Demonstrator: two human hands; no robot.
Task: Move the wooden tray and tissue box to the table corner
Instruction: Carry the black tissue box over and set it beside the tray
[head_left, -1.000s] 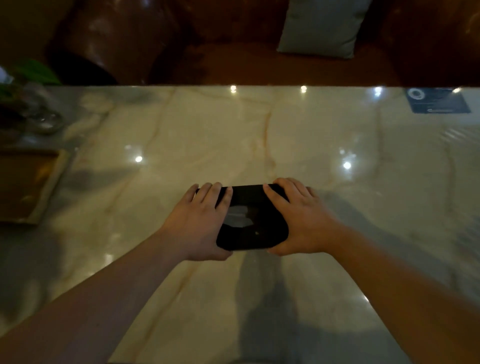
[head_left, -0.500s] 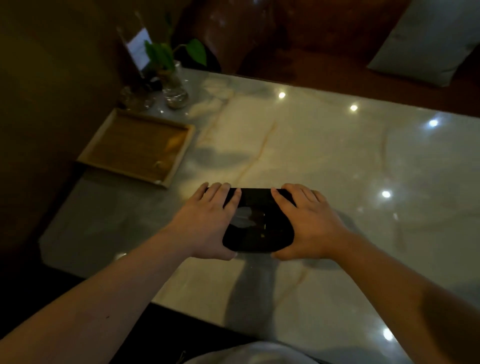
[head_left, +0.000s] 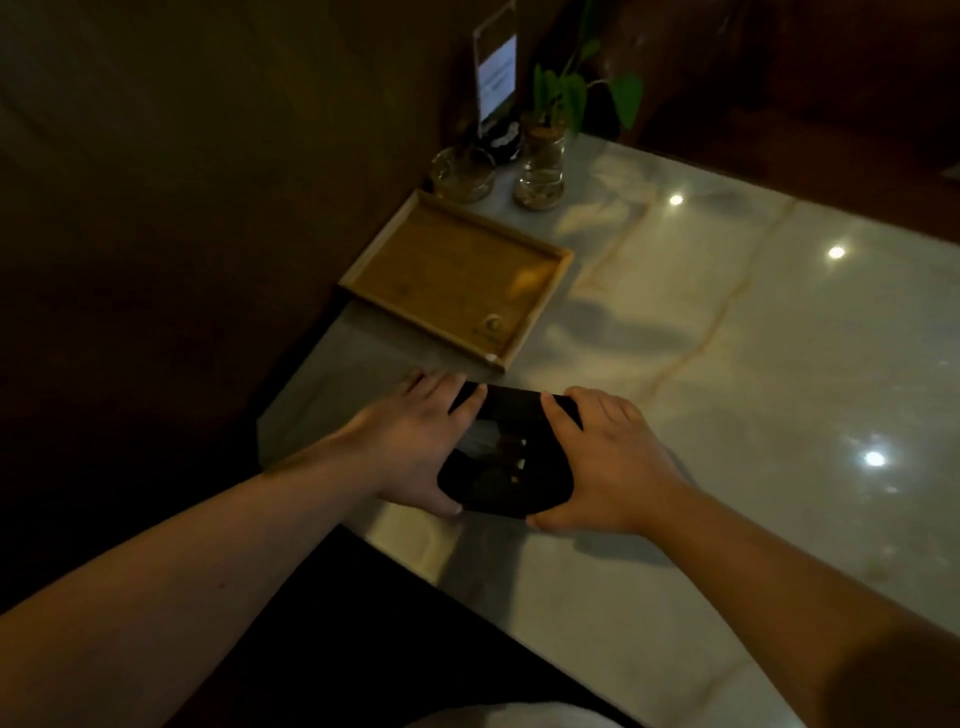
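A glossy black tissue box (head_left: 506, 457) lies on the marble table (head_left: 727, 389) close to its left front corner. My left hand (head_left: 415, 447) grips the box's left side and my right hand (head_left: 602, 462) grips its right side, fingers over the far edge. A white tissue shows in the slot on top. The wooden tray (head_left: 457, 275), shallow and with nothing in it, sits just beyond the box against the left edge of the table.
Behind the tray stand a glass ashtray (head_left: 462, 174), a small glass bottle with a green plant (head_left: 540, 166) and an upright acrylic sign holder (head_left: 496, 78). A dark wall runs along the table's left side. Brown seating lies beyond the far edge.
Both hands have carried the tissue box leftward across the table, from the middle to near the left front corner. The view has swung left, bringing tray and plant closer.
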